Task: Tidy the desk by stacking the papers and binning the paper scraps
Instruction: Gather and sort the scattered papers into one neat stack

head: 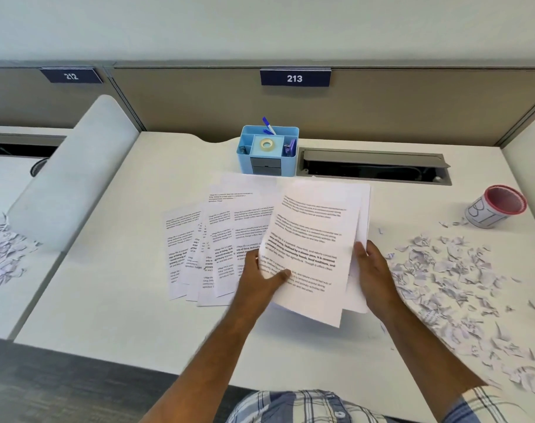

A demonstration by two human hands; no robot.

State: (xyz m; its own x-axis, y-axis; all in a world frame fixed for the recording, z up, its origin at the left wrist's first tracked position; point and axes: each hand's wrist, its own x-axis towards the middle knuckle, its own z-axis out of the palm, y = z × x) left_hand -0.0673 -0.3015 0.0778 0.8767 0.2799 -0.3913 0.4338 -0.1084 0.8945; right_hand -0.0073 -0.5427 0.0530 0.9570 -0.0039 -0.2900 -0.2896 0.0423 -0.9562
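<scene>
both hands [264, 277] [371, 270] grip the papers [313, 242]; fingers hidden beneath.

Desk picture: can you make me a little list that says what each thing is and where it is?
left hand: grips the held sheets' left edge
right hand: holds their right edge
held sheets: lifted, tilted
spread papers: fanned flat on desk, to the left
paper scraps: scattered at right
small bin: far right, tipped
blue organiser: at back, holds tape and pens
</scene>
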